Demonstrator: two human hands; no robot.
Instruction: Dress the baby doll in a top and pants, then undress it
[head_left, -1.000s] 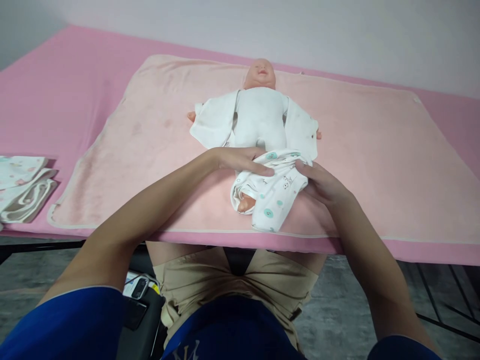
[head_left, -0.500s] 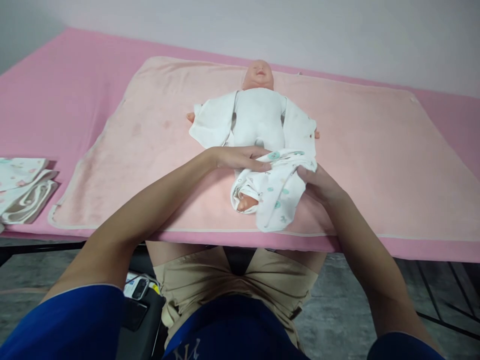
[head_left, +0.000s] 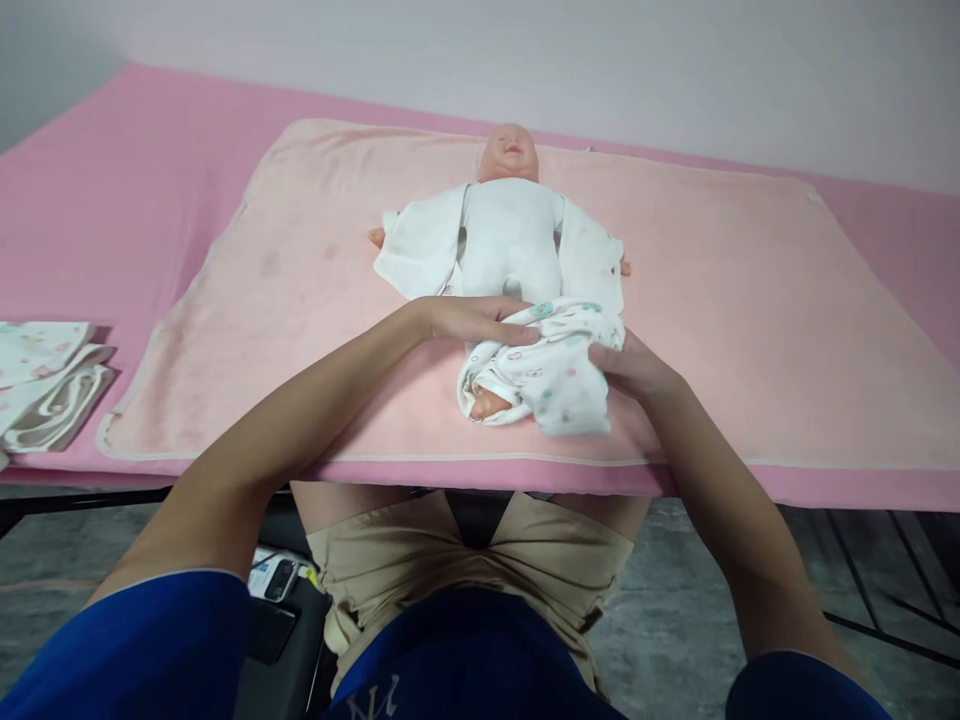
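A baby doll (head_left: pixel 511 235) lies on its back, head away from me, its arms in the sleeves of an open white top (head_left: pixel 424 240). Over its legs are bunched white baby pants (head_left: pixel 574 385) with small coloured prints; one doll foot (head_left: pixel 491 402) shows at the leg opening on the left. My left hand (head_left: pixel 484 318) is closed on the pants' upper left part, thumb on top and the other fingertips hidden in the cloth. On the other side, my right hand (head_left: pixel 634 362) pinches the right edge between thumb and fingers.
Under the doll spreads a light pink blanket (head_left: pixel 750 330) on a pink-covered table (head_left: pixel 112 200). Folded printed cloths (head_left: pixel 56 390) lie at the left edge. Below the table, a phone (head_left: pixel 271 630) and a small white device (head_left: pixel 274 575) rest on a dark seat.
The loose end of the pants has swung up and to the right, its lower edge now higher. Both hands keep their grip in nearly the same place.
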